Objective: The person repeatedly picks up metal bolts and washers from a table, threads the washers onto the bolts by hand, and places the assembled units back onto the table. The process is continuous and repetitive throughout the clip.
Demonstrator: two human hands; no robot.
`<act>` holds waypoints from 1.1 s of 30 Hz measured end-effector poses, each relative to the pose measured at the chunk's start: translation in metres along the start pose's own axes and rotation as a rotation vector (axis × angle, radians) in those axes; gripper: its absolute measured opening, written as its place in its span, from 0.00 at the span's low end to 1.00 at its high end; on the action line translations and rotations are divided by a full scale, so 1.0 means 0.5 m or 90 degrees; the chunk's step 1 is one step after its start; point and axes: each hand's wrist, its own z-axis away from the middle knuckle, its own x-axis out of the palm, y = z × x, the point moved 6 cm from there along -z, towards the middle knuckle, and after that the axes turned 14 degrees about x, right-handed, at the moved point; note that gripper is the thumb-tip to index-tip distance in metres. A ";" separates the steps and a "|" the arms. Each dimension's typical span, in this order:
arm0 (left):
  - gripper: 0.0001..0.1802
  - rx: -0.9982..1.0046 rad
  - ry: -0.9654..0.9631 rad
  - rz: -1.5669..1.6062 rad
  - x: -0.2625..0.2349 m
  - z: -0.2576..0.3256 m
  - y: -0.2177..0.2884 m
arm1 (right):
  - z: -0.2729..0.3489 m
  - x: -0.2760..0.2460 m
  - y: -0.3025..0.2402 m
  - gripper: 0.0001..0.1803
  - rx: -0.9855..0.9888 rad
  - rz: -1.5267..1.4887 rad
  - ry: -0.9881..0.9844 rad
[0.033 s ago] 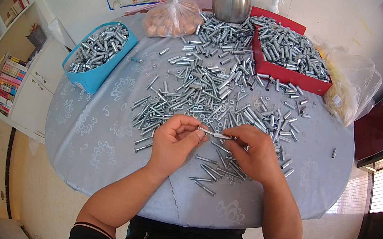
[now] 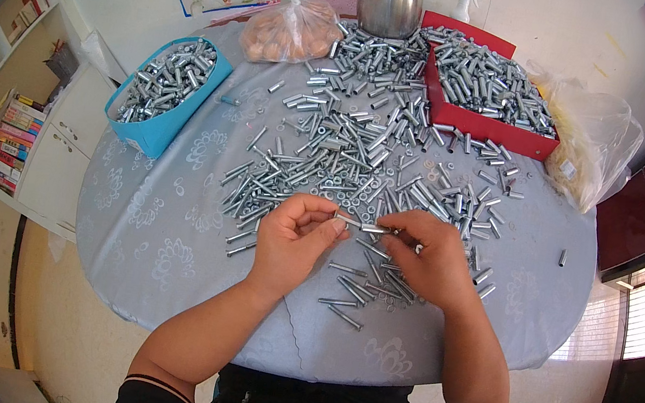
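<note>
Over the near side of the pile, my left hand (image 2: 290, 238) pinches the left end of a thin silver bolt (image 2: 348, 220) between thumb and fingers. A shiny metal sleeve (image 2: 372, 228) sits around the bolt's right part. My right hand (image 2: 436, 259) grips the right end of this sleeve, thumb below and fingers curled over it. The bolt's far end is hidden by my right fingers. Loose bolts (image 2: 345, 315) lie on the cloth just below my hands. Beyond my fingertips are small nuts (image 2: 373, 202) and a heap of bolts and sleeves (image 2: 346, 151).
A blue box (image 2: 151, 142) of metal parts stands at the left, a red box (image 2: 497, 135) of sleeves at the back right. Behind are a tied bag (image 2: 293, 32) of round brown things, a steel pot (image 2: 390, 5) and a clear plastic bag (image 2: 594, 149). Grey patterned cloth (image 2: 141, 258) covers the table.
My right fingertips have shifted very slightly to the right along the sleeve, showing a little more of it. My left hand keeps its place.
</note>
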 end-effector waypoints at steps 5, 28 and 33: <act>0.08 -0.010 -0.001 -0.050 -0.004 0.003 0.000 | -0.002 -0.002 0.042 0.10 0.205 -0.256 -0.022; 0.12 -0.038 -0.033 0.008 0.006 0.001 0.007 | -0.005 -0.061 0.015 0.06 0.089 -0.040 0.083; 0.13 -0.070 -0.064 -0.014 0.016 0.010 0.002 | 0.003 -0.073 0.033 0.04 0.015 0.260 0.006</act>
